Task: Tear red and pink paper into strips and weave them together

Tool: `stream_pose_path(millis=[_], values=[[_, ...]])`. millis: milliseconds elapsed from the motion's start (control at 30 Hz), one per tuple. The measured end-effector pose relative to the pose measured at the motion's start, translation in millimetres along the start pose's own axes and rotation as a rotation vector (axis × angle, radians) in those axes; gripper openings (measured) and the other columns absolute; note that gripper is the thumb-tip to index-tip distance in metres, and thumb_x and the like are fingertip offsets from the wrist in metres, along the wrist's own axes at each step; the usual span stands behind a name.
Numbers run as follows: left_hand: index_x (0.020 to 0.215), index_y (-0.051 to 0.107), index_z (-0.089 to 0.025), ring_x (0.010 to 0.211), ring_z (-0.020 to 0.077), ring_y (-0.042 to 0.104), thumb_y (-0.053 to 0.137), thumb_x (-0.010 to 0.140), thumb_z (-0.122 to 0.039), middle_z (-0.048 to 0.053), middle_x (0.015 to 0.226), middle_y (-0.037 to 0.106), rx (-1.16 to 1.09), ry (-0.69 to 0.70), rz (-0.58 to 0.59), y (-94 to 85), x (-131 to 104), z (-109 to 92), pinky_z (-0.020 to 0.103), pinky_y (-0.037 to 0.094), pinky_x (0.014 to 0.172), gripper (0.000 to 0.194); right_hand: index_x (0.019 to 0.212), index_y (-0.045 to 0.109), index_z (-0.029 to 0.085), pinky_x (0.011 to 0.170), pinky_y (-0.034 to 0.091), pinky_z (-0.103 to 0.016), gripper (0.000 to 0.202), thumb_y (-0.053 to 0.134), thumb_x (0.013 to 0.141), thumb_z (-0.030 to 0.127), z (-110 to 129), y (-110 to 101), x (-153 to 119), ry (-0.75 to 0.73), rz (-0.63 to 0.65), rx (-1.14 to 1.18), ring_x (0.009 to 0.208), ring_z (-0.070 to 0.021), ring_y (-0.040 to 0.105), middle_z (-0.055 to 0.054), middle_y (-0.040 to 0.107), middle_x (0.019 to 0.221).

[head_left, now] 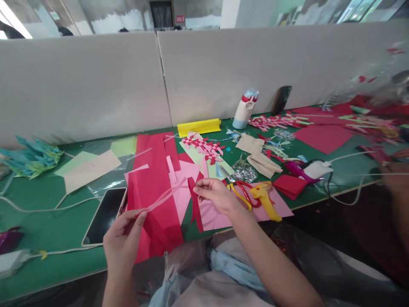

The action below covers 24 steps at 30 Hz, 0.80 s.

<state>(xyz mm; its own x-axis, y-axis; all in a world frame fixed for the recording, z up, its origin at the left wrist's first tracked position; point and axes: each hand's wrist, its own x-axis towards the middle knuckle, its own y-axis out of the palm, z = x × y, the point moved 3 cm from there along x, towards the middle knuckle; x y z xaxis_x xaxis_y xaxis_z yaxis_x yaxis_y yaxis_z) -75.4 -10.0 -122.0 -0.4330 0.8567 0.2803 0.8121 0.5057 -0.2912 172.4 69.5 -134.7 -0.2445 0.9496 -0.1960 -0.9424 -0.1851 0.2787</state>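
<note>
Two bare hands over a green-covered table strewn with cut paper; clock positions are read from the centre of the view. The left hand (124, 232), at eight o'clock, has its thumb and forefinger clamped on the ends of thin pink paper strips (164, 197), which extend between the hands toward two o'clock. The right hand (215, 194), at six o'clock close to the centre, has its fingertips drawn together on the upper part of red paper strips (196, 209); whether it also grips the far ends of the pink strips cannot be told.

Large red paper (153, 168) lies at nine o'clock, beneath the pink strips; a smartphone (107, 217) rests beside it at eight. Beige card (91, 172) and a cluster of blue-green paper leaves (33, 155) lie farther out at nine. Toward twelve o'clock are a pink-and-red woven paper piece (204, 147) and, just beyond it, folded yellow paper (200, 128). A bottle (244, 111) with a red band stands at two o'clock, near a second woven piece (271, 122).

At four o'clock, on pink paper (215, 216), lies a yellow glue gun (266, 200), with red-handled scissors (251, 198) and a yellow handle (239, 196) just beside it. Folded red paper (290, 186) lies between three and four o'clock. Another person's blurred forearm (398, 200) enters at the far right edge.
</note>
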Motion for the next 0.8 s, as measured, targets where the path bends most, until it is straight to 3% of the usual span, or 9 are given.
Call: stream_pose_path(millis=[367, 633, 800], values=[[0.078, 0.072, -0.02, 0.069, 0.0185, 0.065, 0.073, 0.069, -0.035, 0.004, 0.075, 0.072, 0.042, 0.082, 0.015, 0.3, -4.1, -5.3, 0.029, 0.052, 0.07, 0.018, 0.071, 0.064, 0.014, 0.05, 0.05, -0.021, 0.039, 0.085, 0.053, 0.041, -6.4, -5.4, 1.4, 0.068, -0.031, 0.101, 0.052, -0.0062, 0.05, 0.005, 0.052, 0.059], [0.076, 0.073, -0.022, 0.069, 0.0202, 0.065, 0.073, 0.067, -0.04, 0.005, 0.074, 0.072, 0.098, 0.115, 0.036, -0.3, -2.9, -7.6, 0.03, 0.051, 0.068, 0.02, 0.072, 0.064, 0.014, 0.05, 0.048, -0.019, 0.043, 0.086, 0.05, 0.042, -7.3, -5.6, 1.4, 0.157, -0.005, 0.135, 0.058, -0.0085, 0.057, 0.0, 0.062, 0.068], [0.077, 0.073, -0.022, 0.069, 0.0199, 0.064, 0.073, 0.067, -0.042, 0.005, 0.076, 0.072, 0.113, 0.105, 0.046, -1.2, -2.7, -6.0, 0.03, 0.051, 0.068, 0.022, 0.075, 0.062, 0.016, 0.052, 0.047, -0.019, 0.041, 0.084, 0.054, 0.043, -8.7, -7.3, 2.8, 0.135, 0.04, 0.163, 0.061, -0.0087, 0.058, 0.0, 0.064, 0.071]])
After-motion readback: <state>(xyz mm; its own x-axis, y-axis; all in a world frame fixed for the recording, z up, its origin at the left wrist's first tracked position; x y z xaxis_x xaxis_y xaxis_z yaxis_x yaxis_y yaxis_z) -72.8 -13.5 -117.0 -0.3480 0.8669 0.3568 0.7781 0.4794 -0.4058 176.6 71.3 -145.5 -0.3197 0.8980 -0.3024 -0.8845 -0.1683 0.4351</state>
